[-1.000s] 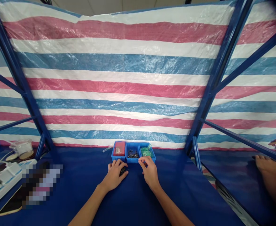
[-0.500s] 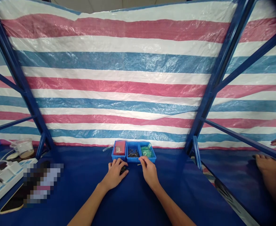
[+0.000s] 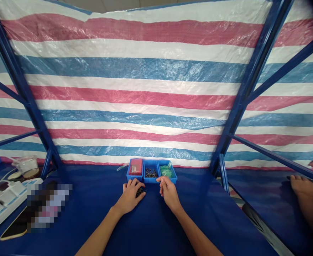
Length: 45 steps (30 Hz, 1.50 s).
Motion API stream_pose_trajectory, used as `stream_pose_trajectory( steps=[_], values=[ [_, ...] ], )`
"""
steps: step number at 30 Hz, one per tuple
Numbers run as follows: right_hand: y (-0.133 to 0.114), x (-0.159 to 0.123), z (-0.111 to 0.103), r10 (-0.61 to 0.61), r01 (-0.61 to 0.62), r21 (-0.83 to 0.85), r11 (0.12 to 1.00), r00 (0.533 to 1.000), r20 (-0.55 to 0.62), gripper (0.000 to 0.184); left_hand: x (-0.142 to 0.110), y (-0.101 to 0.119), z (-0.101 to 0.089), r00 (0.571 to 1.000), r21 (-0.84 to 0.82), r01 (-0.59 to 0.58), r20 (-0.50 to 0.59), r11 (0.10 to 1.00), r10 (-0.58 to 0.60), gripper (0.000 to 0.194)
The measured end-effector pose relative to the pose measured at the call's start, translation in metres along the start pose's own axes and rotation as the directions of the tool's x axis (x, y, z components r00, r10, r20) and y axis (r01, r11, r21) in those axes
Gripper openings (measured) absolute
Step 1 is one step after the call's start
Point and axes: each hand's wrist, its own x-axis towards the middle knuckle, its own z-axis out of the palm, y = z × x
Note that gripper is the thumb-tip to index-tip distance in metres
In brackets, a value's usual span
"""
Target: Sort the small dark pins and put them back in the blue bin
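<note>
Three small blue bins stand in a row at the far edge of the blue table [image 3: 145, 227]: the left bin [image 3: 135, 167] holds red parts, the middle bin [image 3: 151, 173] small dark screws, the right bin [image 3: 166, 171] green parts. My left hand [image 3: 131, 196] rests on the cloth just in front of them, fingers curled over a small pile of dark screws [image 3: 140, 192]. My right hand [image 3: 169, 192] is beside it, thumb and forefinger pinched on a tiny thin piece near the middle bin's front edge.
A striped tarp on a blue metal frame [image 3: 233, 117] walls the back. At the left lie a white power strip [image 3: 1, 208], a phone [image 3: 12, 231] and a clear cup [image 3: 26, 165]. Another person's hand [image 3: 302, 186] rests on the table at the far right.
My right hand has drawn back from the green bin towards the middle, now pinching a small piece. My left hand has stayed over the dark pile.
</note>
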Motion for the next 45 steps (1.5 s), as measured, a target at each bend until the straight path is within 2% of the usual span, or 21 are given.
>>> stream_pose_trajectory(
  steps=[8,18,23,28,35,42,45],
  values=[
    [-0.0011,-0.0029,0.0041,0.046,-0.055,0.043,0.998,0.982,0.181,0.055,-0.0001,-0.002,0.0011,1.0,0.002,0.002,-0.001,1.0,-0.002,0.029],
    [-0.001,0.0012,0.0037,0.029,-0.066,0.209,0.976,0.984,0.176,0.046,-0.0003,-0.001,0.0007,1.0,0.014,-0.002,-0.004,1.0,0.002,0.03],
    [-0.002,0.002,0.0031,0.029,-0.071,0.196,0.978,0.977,0.21,0.045,-0.0001,-0.0001,-0.0006,1.0,0.004,-0.003,-0.003,1.0,0.003,0.03],
    [-0.0016,0.0014,0.0034,0.033,-0.075,0.21,0.975,0.98,0.195,0.039,-0.0005,-0.0004,-0.0009,1.0,-0.001,-0.003,-0.001,1.0,0.003,0.031],
    [0.0018,-0.0006,0.0016,0.005,-0.011,0.052,0.999,0.995,0.1,0.032,0.0,-0.0023,0.0013,1.0,-0.001,-0.007,-0.003,1.0,0.007,0.031],
    [-0.0004,-0.0018,-0.0001,-0.07,0.08,-0.076,0.994,0.989,0.132,0.037,-0.0003,-0.0015,0.001,1.0,0.009,-0.002,0.003,1.0,0.002,0.031],
    [-0.006,-0.0023,-0.0013,-0.15,0.165,-0.121,0.979,0.981,0.123,0.033,-0.0007,-0.0004,-0.0005,1.0,0.01,0.0,0.002,1.0,0.0,0.029]
  ],
)
